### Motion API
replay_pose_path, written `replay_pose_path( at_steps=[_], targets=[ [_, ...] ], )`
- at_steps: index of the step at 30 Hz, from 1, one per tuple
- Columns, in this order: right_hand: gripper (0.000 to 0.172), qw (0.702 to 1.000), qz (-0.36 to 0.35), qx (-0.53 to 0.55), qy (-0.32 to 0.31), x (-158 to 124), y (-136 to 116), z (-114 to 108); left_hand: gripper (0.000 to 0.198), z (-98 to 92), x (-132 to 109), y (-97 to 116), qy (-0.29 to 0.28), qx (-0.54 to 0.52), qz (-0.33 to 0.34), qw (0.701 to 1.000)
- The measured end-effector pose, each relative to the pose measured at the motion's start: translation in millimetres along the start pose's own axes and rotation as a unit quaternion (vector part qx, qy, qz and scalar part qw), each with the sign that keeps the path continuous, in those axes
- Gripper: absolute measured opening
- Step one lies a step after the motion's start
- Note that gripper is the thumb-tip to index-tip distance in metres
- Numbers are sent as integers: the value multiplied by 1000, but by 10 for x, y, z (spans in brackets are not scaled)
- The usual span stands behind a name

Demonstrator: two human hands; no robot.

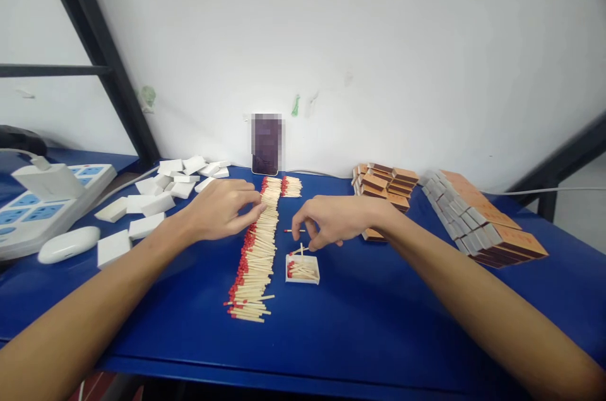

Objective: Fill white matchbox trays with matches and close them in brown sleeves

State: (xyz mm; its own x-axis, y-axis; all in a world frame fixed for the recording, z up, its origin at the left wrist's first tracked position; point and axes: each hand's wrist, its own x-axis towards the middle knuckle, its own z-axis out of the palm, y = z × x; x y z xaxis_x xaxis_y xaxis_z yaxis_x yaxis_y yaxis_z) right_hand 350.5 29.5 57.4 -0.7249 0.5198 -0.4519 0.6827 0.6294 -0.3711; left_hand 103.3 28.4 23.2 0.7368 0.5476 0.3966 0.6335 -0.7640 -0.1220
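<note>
A long row of red-tipped matches (255, 256) runs front to back on the blue table. My left hand (225, 208) is beside its far part, thumb and index finger apart at the matches, with nothing held between them. To the right of the row lies a small white tray (303, 280) partly filled with matches. Just above its back edge hovers my right hand (326, 221), fingers curled but apart. Two matches (301, 251) lie crossed at the tray's back edge, below the right fingertips. A single match (294, 230) is partly behind those fingers.
White empty trays (151, 204) lie scattered at the left, near a power strip (52, 205) and a white case (69, 245). A phone (266, 145) leans on the wall. Orange matchbox sleeves (386, 183) and stacked matchboxes (483, 218) stand at the right.
</note>
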Motion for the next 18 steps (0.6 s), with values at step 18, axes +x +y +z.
replay_pose_path(
  at_steps=[18],
  targets=[
    [16, 997, -43, -49, 29, 114, 25, 85, 36, -1, -3, 40, -3, -12, 2, 1000]
  ],
)
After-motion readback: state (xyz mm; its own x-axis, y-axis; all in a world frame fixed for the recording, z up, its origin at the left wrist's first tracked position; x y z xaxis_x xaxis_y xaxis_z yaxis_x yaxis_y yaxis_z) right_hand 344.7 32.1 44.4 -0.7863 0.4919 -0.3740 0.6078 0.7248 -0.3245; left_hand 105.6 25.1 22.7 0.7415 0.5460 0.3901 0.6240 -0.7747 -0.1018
